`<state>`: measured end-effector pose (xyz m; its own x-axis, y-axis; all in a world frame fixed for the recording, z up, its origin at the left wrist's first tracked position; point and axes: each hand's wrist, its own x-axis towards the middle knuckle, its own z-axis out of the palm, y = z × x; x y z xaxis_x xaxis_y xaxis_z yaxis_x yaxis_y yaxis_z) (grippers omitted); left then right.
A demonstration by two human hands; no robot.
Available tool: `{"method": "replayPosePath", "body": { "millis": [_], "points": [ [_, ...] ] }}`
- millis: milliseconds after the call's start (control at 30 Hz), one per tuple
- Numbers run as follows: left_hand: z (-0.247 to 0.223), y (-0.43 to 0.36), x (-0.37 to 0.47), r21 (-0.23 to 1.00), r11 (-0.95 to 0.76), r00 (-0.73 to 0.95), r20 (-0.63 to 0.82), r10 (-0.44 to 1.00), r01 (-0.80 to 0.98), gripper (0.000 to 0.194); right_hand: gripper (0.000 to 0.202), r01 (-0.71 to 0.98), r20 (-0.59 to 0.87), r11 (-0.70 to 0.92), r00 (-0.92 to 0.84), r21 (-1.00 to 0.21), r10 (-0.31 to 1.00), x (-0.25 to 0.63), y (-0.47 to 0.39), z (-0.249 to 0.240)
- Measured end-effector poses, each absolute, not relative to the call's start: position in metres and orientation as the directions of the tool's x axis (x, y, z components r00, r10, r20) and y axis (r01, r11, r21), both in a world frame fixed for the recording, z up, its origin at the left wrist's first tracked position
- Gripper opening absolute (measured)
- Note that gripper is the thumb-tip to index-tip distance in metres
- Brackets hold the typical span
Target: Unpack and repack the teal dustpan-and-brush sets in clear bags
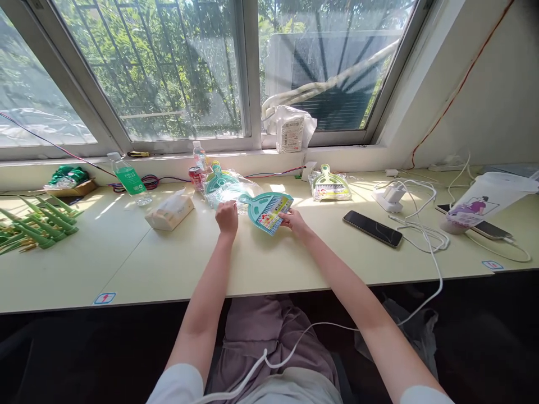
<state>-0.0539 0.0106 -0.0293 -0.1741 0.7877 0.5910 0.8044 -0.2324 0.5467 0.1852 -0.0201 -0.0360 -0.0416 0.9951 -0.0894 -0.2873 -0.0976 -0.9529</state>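
the right hand (293, 220) has its fingers closed on the edge of a teal dustpan-and-brush set (269, 210), which sits in the middle of the desk (269, 261) with a colourful card across its bristles. its handle points left, toward the left hand (227, 217) – that one is curled into a fist near the handle end, and i cannot tell whether it grips the handle, some clear plastic or nothing.

just behind the left hand is a second teal set (222, 182) in clear wrapping, with a red can (196, 176) beside it. a third, greener set (330, 186), wrapped too, lies farther right, near the wall under the window.

to the left are a tissue pack (169, 211) and a tilted bottle with a green label (131, 179). on the right a dark phone (373, 228) lies flat – near it, a white charger (389, 196) with looping white cables.
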Motion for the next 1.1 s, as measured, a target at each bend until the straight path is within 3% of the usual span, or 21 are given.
{"method": "replayPosePath", "body": {
  "millis": [167, 367, 633, 833, 867, 933, 1000, 1033, 1100],
  "points": [
    [-0.026, 0.003, -0.04, 0.503, -0.356, -0.023, 0.601, 0.799, 0.787, 0.028, 0.015, -0.288, -0.073, -0.082, -0.042, -0.954, 0.996, 0.175, -0.026, -0.035],
    [-0.025, 0.003, -0.04, 0.612, -0.306, -0.163, 0.589, 0.791, 0.729, 0.023, 0.009, -0.413, -0.107, -0.022, 0.183, -0.91, 0.977, 0.182, -0.025, -0.033],
    [-0.022, -0.002, -0.027, 0.594, -0.397, -0.098, 0.63, 0.771, 0.7, 0.017, 0.012, -0.32, -0.089, -0.099, -0.045, -0.942, 0.995, 0.171, -0.03, -0.031],
    [-0.007, -0.019, -0.012, 0.617, -0.455, -0.09, 0.65, 0.754, 0.643, 0.006, 0.011, -0.399, -0.048, -0.005, 0.098, -0.917, 0.994, 0.164, -0.035, -0.029],
    [-0.005, -0.02, -0.011, 0.637, -0.458, -0.126, 0.657, 0.744, 0.62, 0.011, 0.011, -0.413, -0.045, 0.005, 0.112, -0.911, 0.993, 0.164, -0.036, -0.028],
    [-0.003, -0.021, -0.009, 0.728, -0.451, -0.278, 0.64, 0.716, 0.516, 0.04, 0.011, -0.433, -0.031, 0.02, 0.111, -0.901, 0.993, 0.165, -0.036, -0.028],
    [-0.004, -0.017, -0.01, 0.869, -0.411, -0.461, 0.495, 0.737, 0.276, 0.07, 0.011, -0.44, -0.015, 0.029, 0.096, -0.897, 0.995, 0.165, -0.036, -0.028],
    [-0.005, -0.014, -0.012, 0.923, -0.369, -0.495, 0.371, 0.786, 0.105, 0.077, 0.011, -0.441, -0.006, 0.034, 0.087, -0.897, 0.996, 0.165, -0.037, -0.028],
    [-0.007, -0.008, -0.016, 0.944, -0.233, -0.354, 0.139, 0.925, -0.236, 0.072, 0.012, -0.44, 0.017, 0.044, 0.066, -0.897, 0.998, 0.164, -0.037, -0.029]
  ]
}}
